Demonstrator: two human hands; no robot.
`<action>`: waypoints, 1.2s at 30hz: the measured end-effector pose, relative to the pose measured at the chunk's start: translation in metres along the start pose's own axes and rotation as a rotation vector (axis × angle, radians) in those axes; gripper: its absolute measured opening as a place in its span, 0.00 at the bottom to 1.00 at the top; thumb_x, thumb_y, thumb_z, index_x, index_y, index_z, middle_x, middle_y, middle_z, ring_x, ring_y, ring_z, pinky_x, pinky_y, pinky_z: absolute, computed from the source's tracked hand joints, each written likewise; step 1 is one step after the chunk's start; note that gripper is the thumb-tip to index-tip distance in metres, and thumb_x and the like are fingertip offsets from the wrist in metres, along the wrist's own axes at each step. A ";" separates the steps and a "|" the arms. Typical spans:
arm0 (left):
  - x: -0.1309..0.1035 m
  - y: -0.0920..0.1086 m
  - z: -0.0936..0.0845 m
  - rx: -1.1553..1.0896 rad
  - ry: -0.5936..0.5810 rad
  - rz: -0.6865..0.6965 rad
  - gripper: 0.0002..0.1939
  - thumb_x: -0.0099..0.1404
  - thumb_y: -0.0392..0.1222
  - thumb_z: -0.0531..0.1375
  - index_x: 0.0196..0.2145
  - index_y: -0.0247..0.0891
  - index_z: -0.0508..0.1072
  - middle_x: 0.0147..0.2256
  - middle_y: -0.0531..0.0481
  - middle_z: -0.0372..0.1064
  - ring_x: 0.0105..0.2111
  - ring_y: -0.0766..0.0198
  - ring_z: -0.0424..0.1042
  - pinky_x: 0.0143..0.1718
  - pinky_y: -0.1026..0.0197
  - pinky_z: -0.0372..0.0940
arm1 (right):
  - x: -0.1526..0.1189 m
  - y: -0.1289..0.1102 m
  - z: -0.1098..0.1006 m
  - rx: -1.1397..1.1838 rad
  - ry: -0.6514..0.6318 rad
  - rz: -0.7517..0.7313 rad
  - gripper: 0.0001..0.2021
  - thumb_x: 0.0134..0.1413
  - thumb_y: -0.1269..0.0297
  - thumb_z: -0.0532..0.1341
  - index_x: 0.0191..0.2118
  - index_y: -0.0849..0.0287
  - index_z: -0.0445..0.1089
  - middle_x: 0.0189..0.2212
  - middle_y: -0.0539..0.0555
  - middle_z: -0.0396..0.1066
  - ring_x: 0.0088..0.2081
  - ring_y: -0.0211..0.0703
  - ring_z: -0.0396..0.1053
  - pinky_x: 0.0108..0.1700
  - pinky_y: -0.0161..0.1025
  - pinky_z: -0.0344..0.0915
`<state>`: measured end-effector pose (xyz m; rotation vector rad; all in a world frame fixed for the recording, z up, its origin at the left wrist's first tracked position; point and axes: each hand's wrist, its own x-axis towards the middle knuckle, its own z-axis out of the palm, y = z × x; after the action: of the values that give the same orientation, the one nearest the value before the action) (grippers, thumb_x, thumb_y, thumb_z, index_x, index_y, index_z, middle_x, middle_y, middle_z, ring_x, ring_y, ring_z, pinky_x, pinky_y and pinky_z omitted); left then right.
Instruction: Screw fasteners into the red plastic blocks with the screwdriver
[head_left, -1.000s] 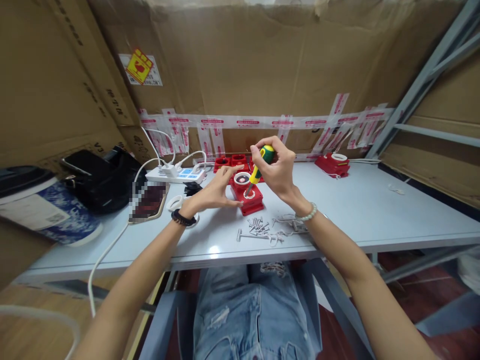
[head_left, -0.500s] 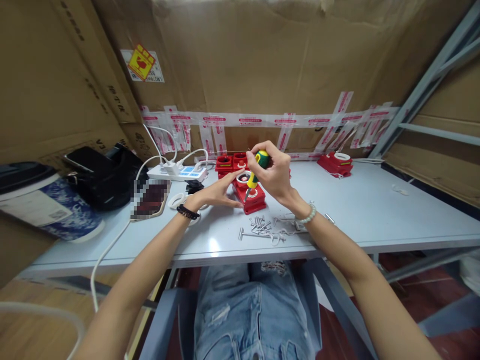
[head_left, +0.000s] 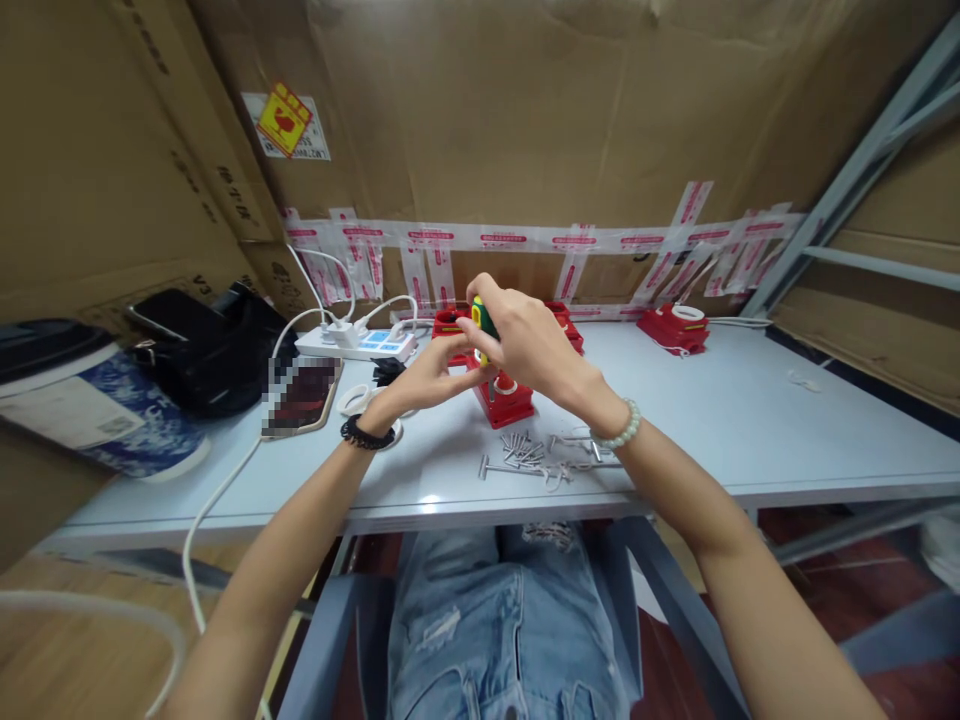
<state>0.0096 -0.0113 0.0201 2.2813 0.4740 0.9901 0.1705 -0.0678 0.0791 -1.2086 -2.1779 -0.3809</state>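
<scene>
My right hand (head_left: 529,345) grips a green and yellow screwdriver (head_left: 482,322), held over a red plastic block (head_left: 508,398) on the pale table (head_left: 750,420). My left hand (head_left: 427,378) reaches in from the left with its fingers touching the block's left side, under my right hand. Most of the block and the screwdriver's tip are hidden by my hands. A small pile of screws (head_left: 523,453) lies just in front of the block.
More red blocks (head_left: 448,322) sit behind my hands, and another red part (head_left: 671,327) lies at the back right. A white power strip (head_left: 356,345), a phone (head_left: 300,397), a black bag (head_left: 202,350) and a blue-white tub (head_left: 82,405) fill the left side.
My right hand has shifted left and turned over with the screwdriver, now covering most of the red block. My left hand has stayed at the block's left side.
</scene>
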 end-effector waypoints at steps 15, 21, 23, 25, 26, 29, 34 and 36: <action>0.001 -0.011 0.006 -0.149 0.137 -0.028 0.17 0.55 0.52 0.67 0.35 0.35 0.77 0.36 0.45 0.77 0.40 0.57 0.75 0.44 0.56 0.68 | 0.008 -0.002 -0.003 -0.003 -0.039 0.066 0.12 0.59 0.62 0.52 0.47 0.60 0.62 0.26 0.53 0.70 0.25 0.40 0.60 0.29 0.37 0.49; 0.007 -0.010 0.012 -0.157 0.222 -0.024 0.19 0.52 0.51 0.70 0.36 0.35 0.76 0.36 0.45 0.77 0.39 0.58 0.74 0.45 0.56 0.68 | 0.006 0.001 -0.002 -0.044 0.029 0.152 0.13 0.58 0.55 0.54 0.42 0.60 0.64 0.24 0.54 0.68 0.25 0.40 0.59 0.29 0.36 0.48; 0.008 -0.010 0.014 -0.168 0.252 -0.037 0.20 0.51 0.51 0.70 0.36 0.35 0.76 0.37 0.46 0.77 0.38 0.59 0.74 0.44 0.57 0.68 | 0.007 0.003 -0.001 -0.012 0.017 0.135 0.13 0.59 0.55 0.53 0.42 0.59 0.63 0.25 0.54 0.68 0.25 0.39 0.58 0.29 0.36 0.48; 0.008 -0.010 0.013 -0.217 0.220 -0.048 0.19 0.53 0.51 0.69 0.37 0.35 0.75 0.38 0.46 0.77 0.39 0.60 0.74 0.44 0.57 0.68 | 0.008 0.005 -0.002 0.034 -0.007 0.114 0.12 0.59 0.58 0.53 0.44 0.59 0.63 0.27 0.53 0.69 0.24 0.39 0.57 0.29 0.37 0.49; 0.007 -0.010 0.012 -0.250 0.180 -0.057 0.19 0.55 0.52 0.67 0.39 0.36 0.75 0.39 0.45 0.77 0.40 0.59 0.74 0.44 0.57 0.68 | 0.008 0.006 -0.003 0.052 -0.013 0.110 0.12 0.58 0.60 0.54 0.45 0.59 0.63 0.27 0.53 0.69 0.24 0.38 0.58 0.29 0.37 0.49; 0.005 -0.011 0.009 -0.312 0.083 -0.077 0.19 0.59 0.53 0.64 0.41 0.36 0.76 0.40 0.44 0.76 0.41 0.59 0.74 0.45 0.55 0.68 | 0.007 0.005 -0.005 0.051 -0.006 0.132 0.14 0.56 0.61 0.55 0.47 0.60 0.62 0.28 0.53 0.70 0.25 0.39 0.59 0.30 0.37 0.49; 0.009 -0.014 0.017 -0.251 0.227 -0.087 0.19 0.51 0.50 0.70 0.36 0.35 0.74 0.37 0.46 0.76 0.36 0.61 0.74 0.41 0.57 0.68 | 0.004 0.007 -0.003 -0.014 0.056 0.178 0.18 0.57 0.51 0.56 0.44 0.60 0.64 0.26 0.53 0.69 0.25 0.39 0.59 0.29 0.37 0.48; 0.011 -0.013 0.019 -0.243 0.290 -0.089 0.22 0.49 0.49 0.71 0.37 0.36 0.73 0.37 0.47 0.75 0.36 0.61 0.73 0.40 0.58 0.68 | 0.003 0.010 -0.001 -0.014 0.070 0.168 0.16 0.58 0.52 0.55 0.44 0.60 0.64 0.25 0.53 0.68 0.24 0.38 0.57 0.28 0.37 0.47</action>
<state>0.0301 -0.0031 0.0066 1.8952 0.5377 1.2669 0.1774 -0.0608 0.0815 -1.3546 -2.0003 -0.3627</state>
